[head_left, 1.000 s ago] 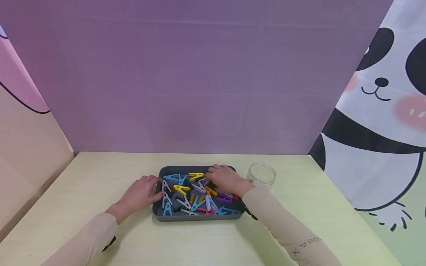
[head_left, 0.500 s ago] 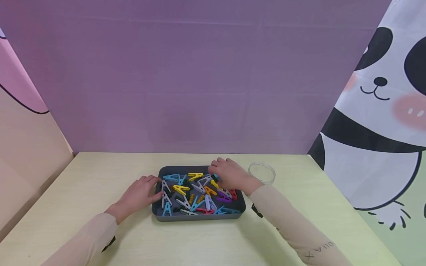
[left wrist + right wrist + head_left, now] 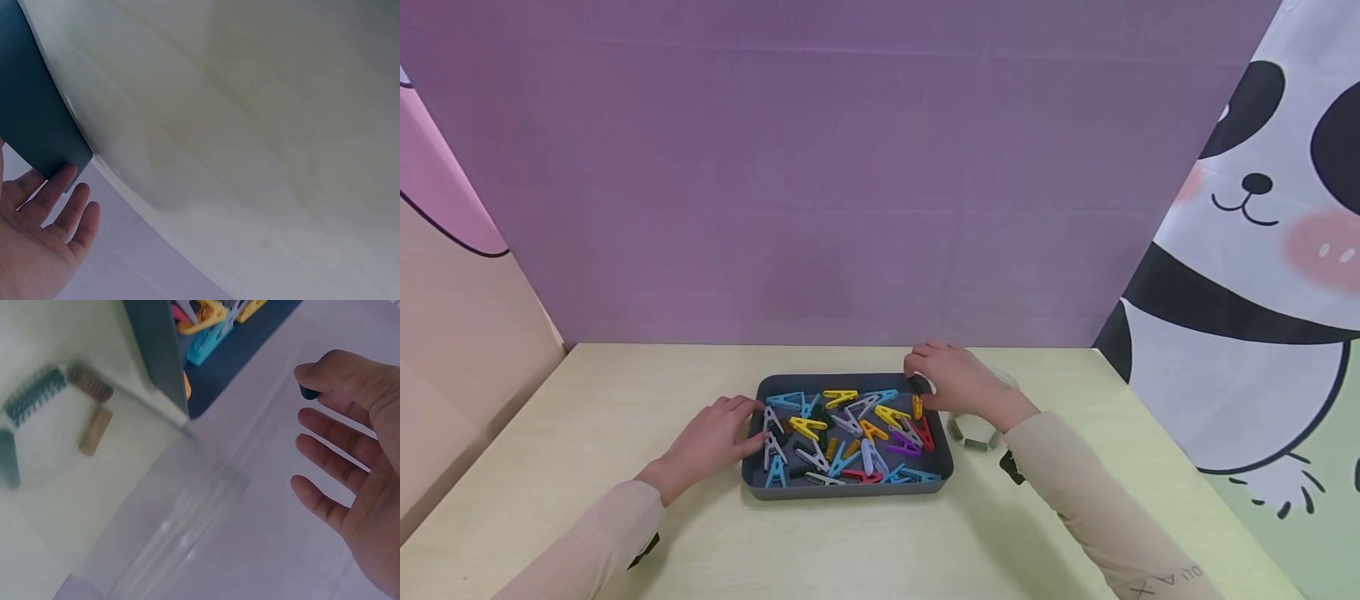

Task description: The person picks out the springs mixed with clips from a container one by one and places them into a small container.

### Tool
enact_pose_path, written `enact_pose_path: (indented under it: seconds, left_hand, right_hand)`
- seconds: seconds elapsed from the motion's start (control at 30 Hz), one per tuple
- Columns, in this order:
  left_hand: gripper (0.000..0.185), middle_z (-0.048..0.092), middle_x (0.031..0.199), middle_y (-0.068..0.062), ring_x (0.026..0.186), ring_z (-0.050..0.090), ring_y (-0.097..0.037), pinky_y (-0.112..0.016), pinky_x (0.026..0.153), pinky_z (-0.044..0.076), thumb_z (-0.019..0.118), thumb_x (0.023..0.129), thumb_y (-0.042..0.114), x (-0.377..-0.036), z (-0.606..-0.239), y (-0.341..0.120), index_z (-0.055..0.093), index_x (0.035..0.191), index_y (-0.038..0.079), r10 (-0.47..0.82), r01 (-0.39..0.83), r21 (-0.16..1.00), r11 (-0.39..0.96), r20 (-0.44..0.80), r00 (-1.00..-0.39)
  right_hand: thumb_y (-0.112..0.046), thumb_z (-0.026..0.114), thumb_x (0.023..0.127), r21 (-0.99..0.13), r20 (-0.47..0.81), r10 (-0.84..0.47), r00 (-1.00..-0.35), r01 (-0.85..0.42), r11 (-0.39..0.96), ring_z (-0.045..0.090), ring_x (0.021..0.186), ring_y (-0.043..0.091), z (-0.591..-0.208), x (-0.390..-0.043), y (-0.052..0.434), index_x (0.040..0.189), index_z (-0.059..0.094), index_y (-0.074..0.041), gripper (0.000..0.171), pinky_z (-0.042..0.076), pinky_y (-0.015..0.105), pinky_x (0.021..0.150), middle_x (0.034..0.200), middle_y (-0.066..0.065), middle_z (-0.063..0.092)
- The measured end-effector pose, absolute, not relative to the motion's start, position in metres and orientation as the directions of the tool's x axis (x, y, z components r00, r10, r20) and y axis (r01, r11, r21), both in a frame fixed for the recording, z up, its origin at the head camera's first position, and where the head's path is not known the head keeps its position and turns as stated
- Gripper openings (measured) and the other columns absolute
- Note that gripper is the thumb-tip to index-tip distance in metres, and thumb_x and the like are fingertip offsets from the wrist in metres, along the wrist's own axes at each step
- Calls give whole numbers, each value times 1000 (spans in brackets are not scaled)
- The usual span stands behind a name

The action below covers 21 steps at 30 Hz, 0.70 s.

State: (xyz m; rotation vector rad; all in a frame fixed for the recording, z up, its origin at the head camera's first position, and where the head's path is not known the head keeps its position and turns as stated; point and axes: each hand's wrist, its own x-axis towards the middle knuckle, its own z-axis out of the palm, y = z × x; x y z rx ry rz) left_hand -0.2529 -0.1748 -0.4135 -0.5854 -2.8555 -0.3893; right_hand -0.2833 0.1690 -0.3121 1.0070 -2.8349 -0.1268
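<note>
A dark grey tray on the pale table holds several coloured clothespins and small springs. My right hand hovers over the tray's far right corner and pinches a small dark spring between thumb and forefinger. In the right wrist view the same spring shows at the fingertips of my right hand, while the other fingers are spread. A clear jar stands just under that wrist, to the right of the tray. My left hand rests with straight fingers against the tray's left rim.
The jar has a few springs on its bottom. A purple backdrop stands behind the table, a panda-print cloth at the right and a pink and beige panel at the left.
My right hand has lifted out of the tray's middle and moved back and to the right, over the jar, with the dark spring pinched. The left hand has stayed put.
</note>
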Motion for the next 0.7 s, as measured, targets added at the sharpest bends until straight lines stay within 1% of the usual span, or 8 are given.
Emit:
enact_pose_path:
  seconds: [0.07,0.17,0.33,0.47,0.7]
  left_hand:
    - [45,60,117,-12,106,54,-30,-47,92,45,63,82,37,-253,-414,-175,58,115,6,357,410,217,886,245,-901]
    - [45,60,117,-12,106,54,-30,-47,92,45,63,82,37,-253,-414,-175,58,115,6,360,413,217,884,245,-900]
    - [45,60,118,-12,107,54,-31,-47,92,45,63,82,37,-253,-414,-175,58,115,6,360,413,218,885,246,-900]
    - [45,59,118,-13,107,54,-31,-47,93,45,63,82,36,-252,-413,-175,58,115,6,358,411,222,884,243,-902]
    - [45,59,118,-12,107,54,-31,-47,93,45,63,82,36,-252,-412,-176,58,116,6,360,413,221,884,243,-901]
  right_hand:
    - [-21,75,72,121,110,-625,-773,-614,780,51,101,20,-310,-284,177,101,60,-16,33,47,43,88,107,0,59]
    - [-20,76,71,117,127,-612,-780,-601,790,52,100,21,-307,-285,189,100,59,-16,33,46,45,86,105,0,59]
    - [-17,75,71,80,145,-582,-800,-577,813,54,96,22,-301,-285,207,98,60,-14,32,47,45,83,102,1,60]
    - [-14,75,70,49,165,-567,-807,-567,822,55,93,24,-297,-285,221,97,60,-12,31,49,44,78,101,3,60]
    - [-12,75,68,26,163,-536,-829,-539,842,54,92,24,-301,-287,242,95,60,-11,31,48,42,77,97,4,61]
